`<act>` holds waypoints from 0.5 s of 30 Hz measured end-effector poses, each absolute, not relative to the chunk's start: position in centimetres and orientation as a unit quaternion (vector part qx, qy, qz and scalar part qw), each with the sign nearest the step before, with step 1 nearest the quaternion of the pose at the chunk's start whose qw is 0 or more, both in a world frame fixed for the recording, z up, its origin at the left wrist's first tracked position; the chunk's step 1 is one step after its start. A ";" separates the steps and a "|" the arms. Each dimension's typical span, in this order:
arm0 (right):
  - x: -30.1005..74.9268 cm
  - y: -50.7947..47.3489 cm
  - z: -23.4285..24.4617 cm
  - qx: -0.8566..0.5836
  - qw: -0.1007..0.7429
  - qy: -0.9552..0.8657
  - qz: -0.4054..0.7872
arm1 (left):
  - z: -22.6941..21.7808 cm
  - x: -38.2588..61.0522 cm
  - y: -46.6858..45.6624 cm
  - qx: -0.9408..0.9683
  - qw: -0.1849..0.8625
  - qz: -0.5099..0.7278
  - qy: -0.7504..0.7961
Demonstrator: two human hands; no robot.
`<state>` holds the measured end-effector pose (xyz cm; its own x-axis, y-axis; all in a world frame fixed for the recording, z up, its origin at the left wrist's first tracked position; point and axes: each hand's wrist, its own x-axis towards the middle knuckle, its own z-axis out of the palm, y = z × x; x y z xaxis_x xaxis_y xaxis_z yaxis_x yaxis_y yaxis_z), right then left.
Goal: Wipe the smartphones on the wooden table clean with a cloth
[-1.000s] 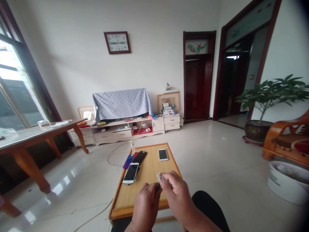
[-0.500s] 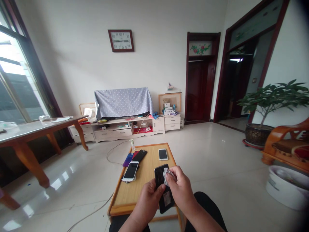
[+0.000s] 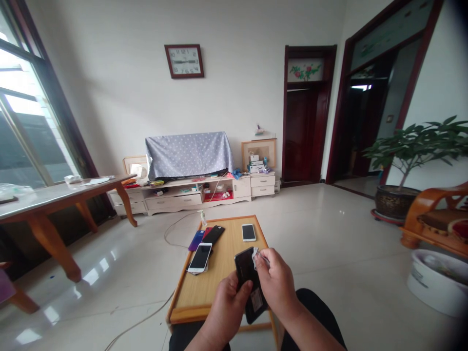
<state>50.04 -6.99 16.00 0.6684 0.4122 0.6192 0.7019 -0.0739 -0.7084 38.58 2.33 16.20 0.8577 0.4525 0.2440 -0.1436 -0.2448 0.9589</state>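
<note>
A black smartphone (image 3: 245, 263) with a pale label on its lower part is gripped along its left side by my left hand (image 3: 230, 302), thumb across its face. My right hand (image 3: 277, 275) pinches a crumpled whitish cloth or tissue (image 3: 256, 257) against the phone's upper right edge. Beyond my hands, a white smartphone (image 3: 248, 232) lies alone on the small wooden table (image 3: 223, 287). Another white phone (image 3: 201, 257) rests on top of others at the table's left, beside a black phone (image 3: 214, 235) and a purple-blue one (image 3: 196, 240).
A small pump bottle (image 3: 203, 218) stands at the table's far left corner. A cable (image 3: 146, 317) runs over the floor to the left. A white tub (image 3: 437, 282) and a wooden chair (image 3: 435, 214) are at right; a low cabinet (image 3: 175, 201) lines the far wall.
My right hand has shifted the cloth from the phone's upper middle to its upper right edge. The left hand keeps its hold. The whole view has turned slightly.
</note>
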 end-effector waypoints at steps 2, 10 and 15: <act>49.6 -6.9 15.7 -0.720 0.545 -0.413 -0.121 | 16.3 38.7 2.1 0.759 0.588 0.254 0.118; 50.3 -7.1 16.0 -0.722 0.568 -0.370 -0.139 | 15.5 38.7 1.7 0.770 0.575 0.251 0.116; 49.2 -7.2 15.8 -0.712 0.544 -0.432 -0.105 | 15.5 39.0 1.3 0.765 0.569 0.279 0.115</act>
